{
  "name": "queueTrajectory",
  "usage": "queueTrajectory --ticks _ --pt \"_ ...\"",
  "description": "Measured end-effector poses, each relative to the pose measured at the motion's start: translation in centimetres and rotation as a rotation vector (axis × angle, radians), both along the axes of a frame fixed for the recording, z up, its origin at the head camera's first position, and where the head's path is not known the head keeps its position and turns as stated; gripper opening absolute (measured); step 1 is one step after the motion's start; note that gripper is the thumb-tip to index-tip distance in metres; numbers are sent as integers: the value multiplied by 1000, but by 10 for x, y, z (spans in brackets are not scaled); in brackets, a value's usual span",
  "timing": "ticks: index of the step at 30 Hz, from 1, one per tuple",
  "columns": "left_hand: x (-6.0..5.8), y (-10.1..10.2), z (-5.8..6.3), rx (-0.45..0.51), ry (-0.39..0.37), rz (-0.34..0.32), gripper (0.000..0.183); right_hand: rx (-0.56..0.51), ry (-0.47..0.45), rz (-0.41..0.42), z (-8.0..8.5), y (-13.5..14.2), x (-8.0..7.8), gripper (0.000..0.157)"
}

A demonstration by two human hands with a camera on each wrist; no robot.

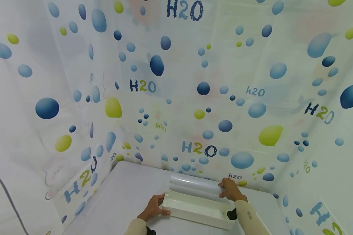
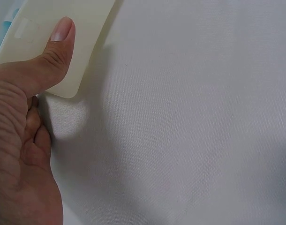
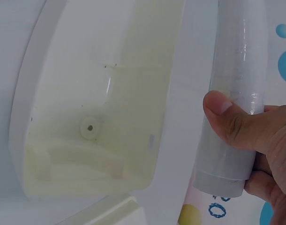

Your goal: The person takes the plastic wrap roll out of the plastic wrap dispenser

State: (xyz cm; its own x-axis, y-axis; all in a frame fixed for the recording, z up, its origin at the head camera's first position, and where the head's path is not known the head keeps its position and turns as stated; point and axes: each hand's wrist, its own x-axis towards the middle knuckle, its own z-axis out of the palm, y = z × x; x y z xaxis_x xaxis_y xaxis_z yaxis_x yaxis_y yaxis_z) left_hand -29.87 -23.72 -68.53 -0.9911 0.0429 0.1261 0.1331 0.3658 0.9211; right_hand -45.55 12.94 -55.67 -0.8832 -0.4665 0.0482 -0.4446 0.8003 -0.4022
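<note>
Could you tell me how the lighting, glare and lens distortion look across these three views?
Head view: even soft light, wide-angle bending of the curtain walls, a bright glare streak along the film roll. Left wrist view: the left hand and the tray cast a soft shadow on the white tablecloth. Right wrist view: dimmer, with the right hand gripping the roll, slightly soft.

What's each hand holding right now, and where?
Left hand grips the cream plastic tray at its left end; right hand grips the clear film roll near its right end.
</note>
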Motion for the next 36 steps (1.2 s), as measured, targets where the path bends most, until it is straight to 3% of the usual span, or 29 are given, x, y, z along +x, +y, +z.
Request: queueTrajectory --ticks 3,9,12,19,21,26,31,36 --pt "-2 -1 -3 -10 -1 -2 99 15 9 11 -2 -1 0 50" --pt "-4 -6 -11 -100 89 -6 98 57 37 45 -5 -3 1 51" --pt "-4 -6 -12 -94 117 -23 99 58 37 49 -5 -4 2 51" --pt "-7 -6 -18 -41 50 12 103 52 23 48 -9 -6 2 49" --pt "-7 -5 -18 -49 71 10 103 53 27 53 -10 -6 0 48" --pt "-3 -2 -10 -63 97 -9 98 67 31 48 -14 -4 -6 47" --pt "0 1 -2 -24 26 -3 97 63 17 36 -14 -3 -9 48" --pt "-2 -3 -6 -2 24 -25 99 48 16 38 -15 -3 -10 47"
